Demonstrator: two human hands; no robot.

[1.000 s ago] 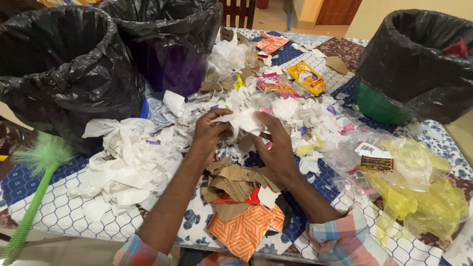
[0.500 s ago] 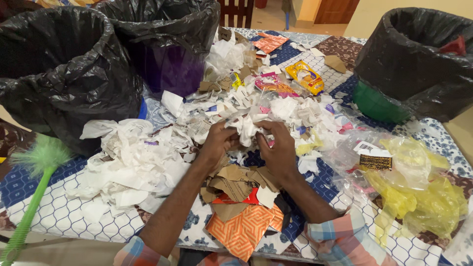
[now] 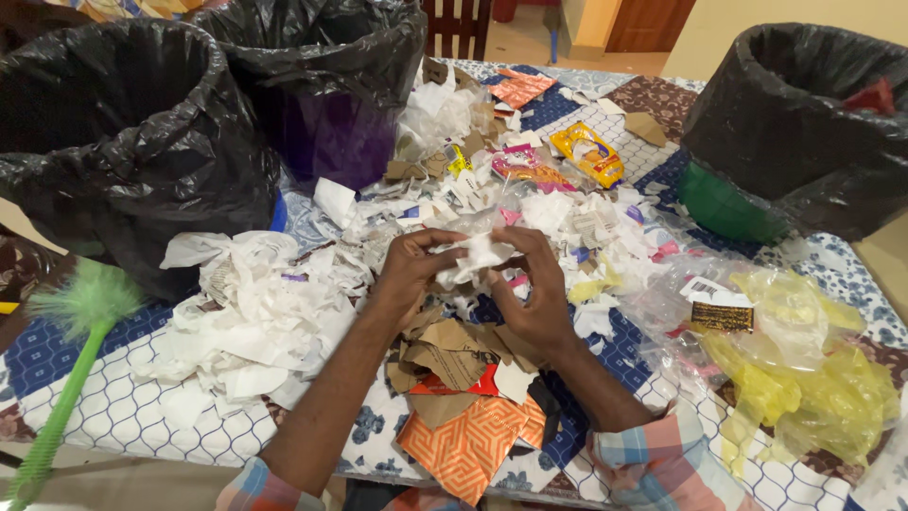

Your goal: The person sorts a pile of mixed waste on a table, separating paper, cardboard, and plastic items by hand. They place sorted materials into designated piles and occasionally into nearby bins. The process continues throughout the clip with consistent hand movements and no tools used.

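My left hand (image 3: 409, 270) and my right hand (image 3: 532, 291) together pinch a crumpled wad of white paper scraps (image 3: 475, 255) just above the middle of the table. Beneath and around them lies a spread of torn white paper bits (image 3: 577, 218). A larger heap of white paper (image 3: 251, 317) sits to the left of my left forearm. In front of my wrists is a pile of brown cardboard pieces (image 3: 454, 345) with an orange patterned sheet (image 3: 463, 445) at the near edge.
Two black-lined bins (image 3: 104, 123) (image 3: 322, 66) stand at the back left, a third on a green bucket (image 3: 804, 123) at the right. Yellow and clear plastic bags (image 3: 794, 369) lie right. Snack wrappers (image 3: 586, 151) lie farther back. A green brush (image 3: 66, 360) rests at the left edge.
Both hands drew the white paper wad lower and closer to me, squeezing it into a smaller lump. The piles on the table stayed where they were.
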